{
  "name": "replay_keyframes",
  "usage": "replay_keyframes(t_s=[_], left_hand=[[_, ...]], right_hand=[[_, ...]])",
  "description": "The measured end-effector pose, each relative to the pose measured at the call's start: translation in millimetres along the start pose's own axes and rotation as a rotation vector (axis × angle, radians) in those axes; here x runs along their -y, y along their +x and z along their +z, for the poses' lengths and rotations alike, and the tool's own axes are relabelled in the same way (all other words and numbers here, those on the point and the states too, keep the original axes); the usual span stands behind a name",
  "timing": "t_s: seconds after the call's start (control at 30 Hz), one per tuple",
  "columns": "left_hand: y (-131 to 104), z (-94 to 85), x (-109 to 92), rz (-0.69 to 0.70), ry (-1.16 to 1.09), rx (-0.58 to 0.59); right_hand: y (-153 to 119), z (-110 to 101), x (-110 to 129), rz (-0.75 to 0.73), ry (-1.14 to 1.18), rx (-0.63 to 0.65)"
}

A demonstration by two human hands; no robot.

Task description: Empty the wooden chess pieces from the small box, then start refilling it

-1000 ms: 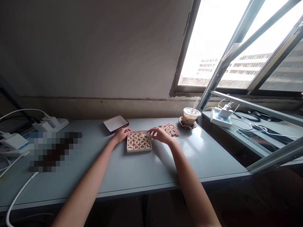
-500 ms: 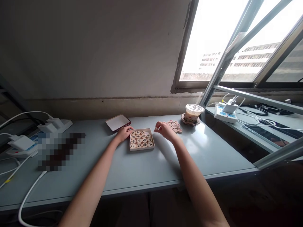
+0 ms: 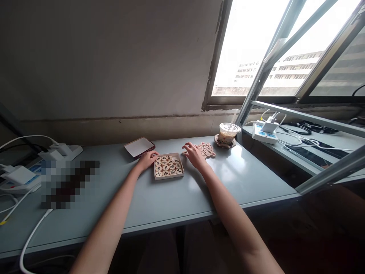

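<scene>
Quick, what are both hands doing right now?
Left hand: by the open white cardboard box; can't tell if it's gripping.
Right hand: open, fingers spread near a round wooden piece.

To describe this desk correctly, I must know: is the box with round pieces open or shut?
Open. Nothing covers the box, the round pieces show inside, and what looks like its lid lies apart.

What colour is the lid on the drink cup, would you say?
The lid looks clear or whitish, best seen in the head view.

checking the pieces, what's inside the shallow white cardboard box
The box holds round, pale wooden pieces with black characters; its far right corner has a gap. Anything beneath is covered.
</scene>
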State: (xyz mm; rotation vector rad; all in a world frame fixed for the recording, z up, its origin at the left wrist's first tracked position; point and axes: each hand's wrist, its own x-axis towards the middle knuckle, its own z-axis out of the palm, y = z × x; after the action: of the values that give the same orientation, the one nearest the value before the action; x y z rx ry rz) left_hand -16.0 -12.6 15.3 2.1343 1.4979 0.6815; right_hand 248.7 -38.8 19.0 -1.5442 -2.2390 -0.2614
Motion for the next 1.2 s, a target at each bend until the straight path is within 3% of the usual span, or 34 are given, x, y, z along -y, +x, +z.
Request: replay_keyframes(t_s=[0.33, 0.43, 0.53, 0.63, 0.93, 1.07, 1.2], left_hand=[[0.9, 0.9, 0.5, 0.017, 0.019, -0.016], [1.6, 1.3, 1.4, 0.012, 0.020, -0.013], [2.1, 1.4, 1.8, 0.009, 0.030, -0.011], [1.8, 1.4, 1.6, 0.011, 0.035, -0.019], [-0.2, 1.0, 0.1, -0.017, 0.026, -0.021], [0.6, 1.9, 2.2, -0.011, 0.035, -0.022], [1.9, 3.9, 5.2, 0.010, 0.028, -0.034]], right_hand=[[-3.9, -8.4, -7.0, 0.201, -0.142, 0.047], [-0.3, -20.9, 3.6, 0.098, 0.021, 0.059], [1.5, -29.4, 18.9, -0.074, 0.146, 0.211], [0.6, -29.1, 29.9, -0.115, 0.156, 0.304], [1.5, -26.2, 33.6, -0.011, 0.241, 0.224], [1.8, -28.1, 19.0, 0.110, 0.267, 0.112], [-2.2, -25.2, -1.6, 0.225, 0.060, 0.089]])
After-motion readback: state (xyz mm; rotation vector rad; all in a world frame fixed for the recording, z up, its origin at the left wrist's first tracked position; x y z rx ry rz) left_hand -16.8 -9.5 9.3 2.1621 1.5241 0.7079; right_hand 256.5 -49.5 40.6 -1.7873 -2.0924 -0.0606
